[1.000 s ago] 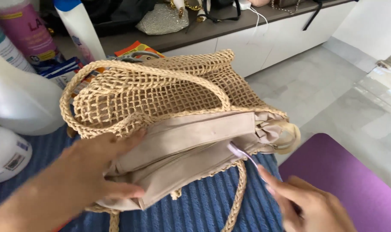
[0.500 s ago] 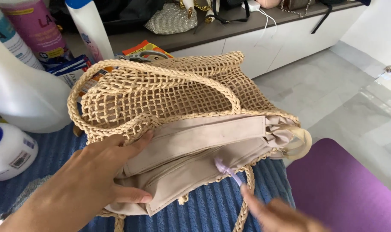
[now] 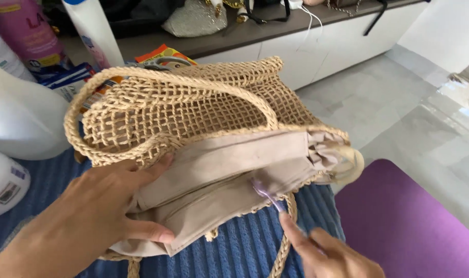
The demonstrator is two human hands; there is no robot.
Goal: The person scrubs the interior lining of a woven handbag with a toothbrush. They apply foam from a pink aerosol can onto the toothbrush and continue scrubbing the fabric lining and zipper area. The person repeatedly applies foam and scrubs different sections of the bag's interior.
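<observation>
**A:** ok so where's the bag sitting compared to the hands here?

**B:** The woven straw bag (image 3: 193, 108) lies on its side on a blue ribbed towel (image 3: 244, 247), mouth turned toward the person. Left hand (image 3: 98, 206) is right on it, at the bag's lower left edge: fingers spread flat on the beige fabric lining (image 3: 229, 170), thumb up against the netted straw, pinching the lining open. So that hand is grasping the lining, not balled up.

**A:** and the right one?

**B:** Right hand (image 3: 327, 252) comes in from the bottom edge, just below the bag's mouth. Fingers are pinched around a thin purple stick-like thing (image 3: 268, 194), whose tip touches the lining at the opening. Can't tell what that item is exactly, too small and a bit blurred.

**A:** what else is around?

**B:** The bag's rope handle (image 3: 172, 82) arches over the top side. A big white jug (image 3: 18, 113) stands just left of the bag, a white bottle (image 3: 2, 183) lies near the left wrist, a pink bottle (image 3: 28, 31) stands behind them. A purple mat (image 3: 414, 221) lies on the floor to the right, well apart from the left hand, near the right one.
</observation>
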